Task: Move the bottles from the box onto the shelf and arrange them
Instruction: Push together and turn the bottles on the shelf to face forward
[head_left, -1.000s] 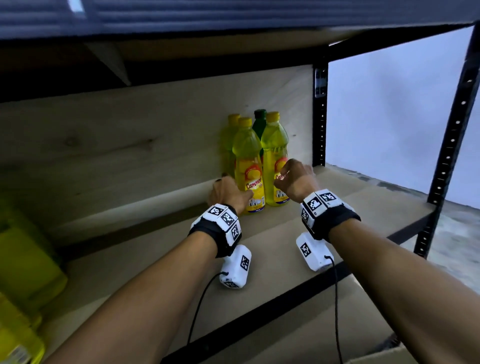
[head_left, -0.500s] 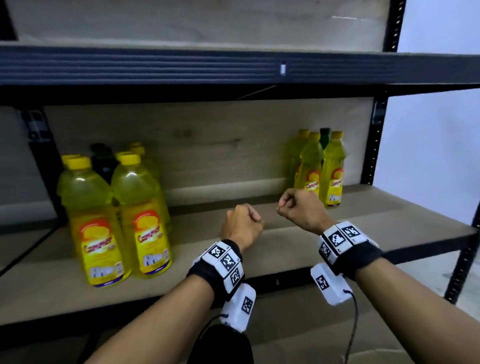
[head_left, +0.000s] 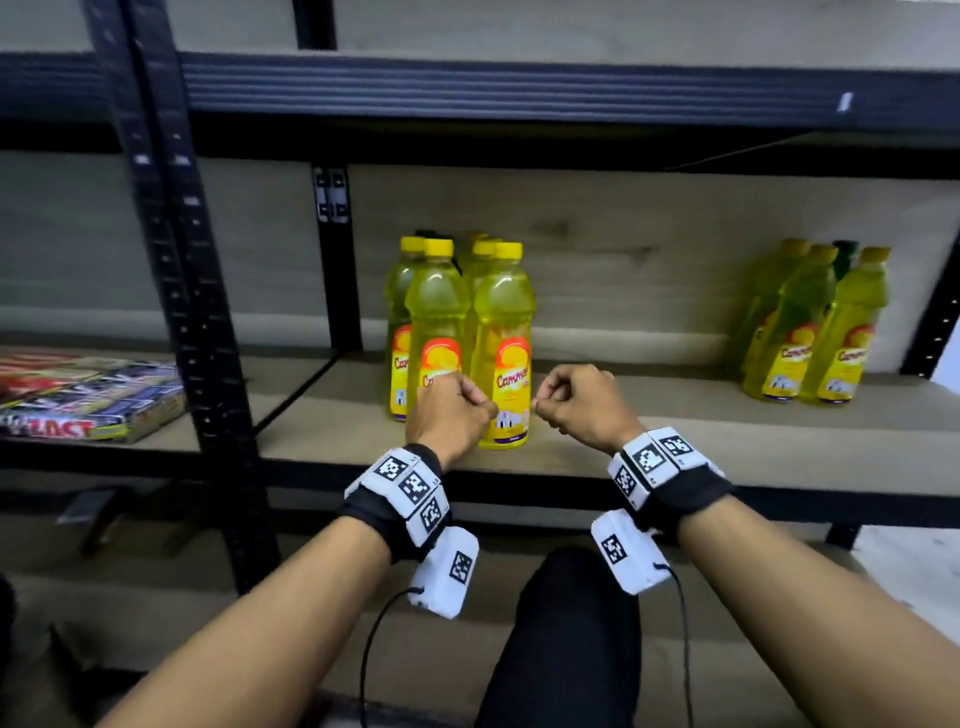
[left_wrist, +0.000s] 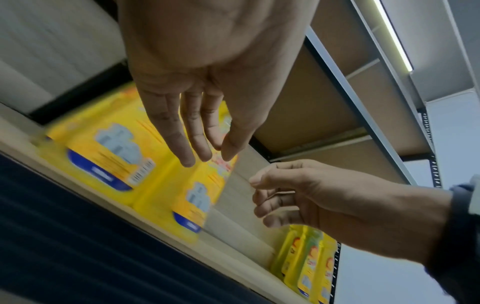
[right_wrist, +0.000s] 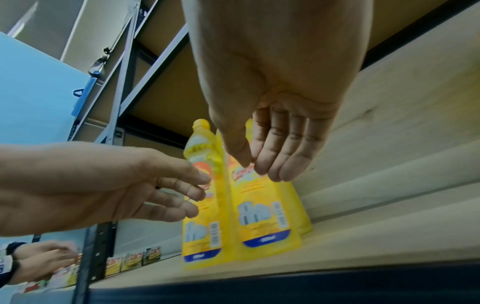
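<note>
Two clusters of yellow bottles with yellow caps stand upright on the wooden shelf (head_left: 665, 415). The left cluster (head_left: 501, 332) is straight ahead, and the right cluster (head_left: 815, 332) stands near the right post with one dark-capped bottle (head_left: 845, 254) among it. My left hand (head_left: 451, 410) hovers in front of the left cluster's front bottle and holds nothing. My right hand (head_left: 574, 400) hangs just right of that cluster, also bare. In the wrist views the left hand's fingers (left_wrist: 192, 133) and the right hand's fingers (right_wrist: 280, 152) are relaxed and apart from the bottles (right_wrist: 259, 205). No box is in view.
A black upright post (head_left: 182, 312) divides this bay from the left one, where flat printed packs (head_left: 88, 400) lie. The upper shelf beam (head_left: 519, 88) runs low overhead. My dark knee (head_left: 566, 623) is below. Another person's hand (right_wrist: 39, 261) shows far left.
A second ago both hands were on bottles of the right cluster. They let go, drew back and moved left; they now hover bare in front of the left cluster.
</note>
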